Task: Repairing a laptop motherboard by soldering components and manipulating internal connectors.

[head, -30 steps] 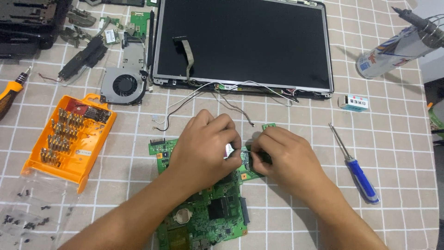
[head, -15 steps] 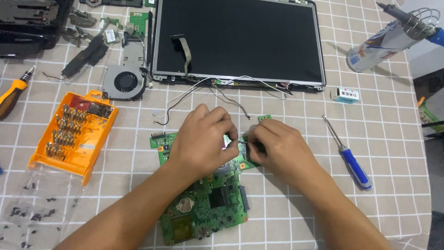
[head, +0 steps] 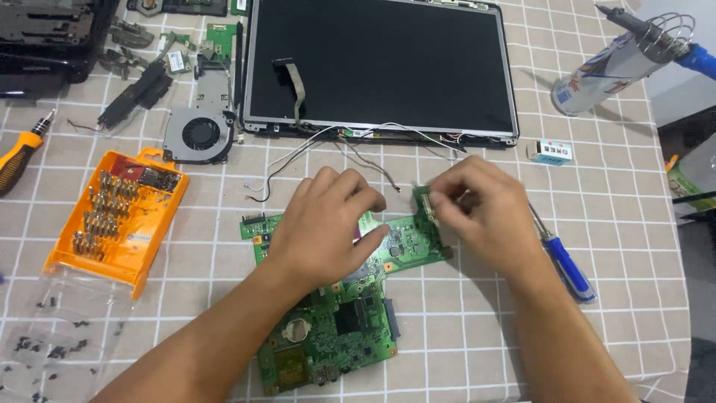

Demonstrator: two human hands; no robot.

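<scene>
A green laptop motherboard [head: 339, 328] lies flat on the checked tablecloth in front of me. My left hand [head: 324, 224] rests palm down on its upper part, fingers spread and pressing on it. My right hand [head: 477, 205] is just off the board's upper right corner, fingers pinched on a small green circuit card [head: 425, 200] lifted a little above the board. A blue-handled screwdriver [head: 565, 261] lies to the right of my right wrist.
A laptop screen panel [head: 377, 63] with loose cables lies at the back. A cooling fan [head: 198, 134] and an orange bit case [head: 119, 216] are at the left, with a clear screw tray [head: 45, 343] below. A soldering iron stand [head: 641, 41] is at the back right.
My right hand has pulled up and to the right, away from my left hand, taking the small green card off the board. The left hand has stayed on the motherboard.
</scene>
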